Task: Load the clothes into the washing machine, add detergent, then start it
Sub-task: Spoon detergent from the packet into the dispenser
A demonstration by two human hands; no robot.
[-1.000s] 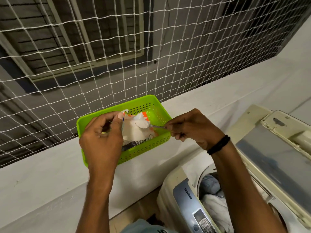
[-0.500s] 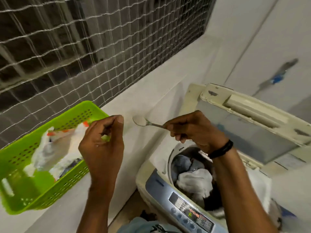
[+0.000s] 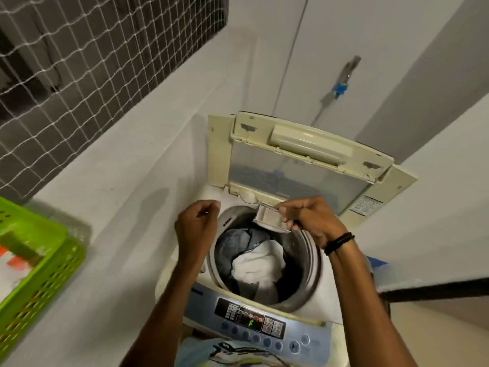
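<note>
right hand (image 3: pixel 309 221): fingers clamped on spoon (image 3: pixel 267 205), bowl unclear
left hand (image 3: pixel 197 226): fingers curled together, nothing seen inside
drawer (image 3: pixel 267 221): blurred
basket (image 3: pixel 39 263): left, cut off
clothes (image 3: pixel 254 263): partly hidden

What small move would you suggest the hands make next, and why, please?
Probably tip the spoon held by the right hand into the detergent tray just below it: clothes already lie in the drum, so detergent seems the step left.

We're running one head cam only: wide-angle, facing forward and steeply down, sitting close over the open washing machine (image 3: pixel 251 324), clipping the green basket (image 3: pixel 45 284) at left edge.
</note>
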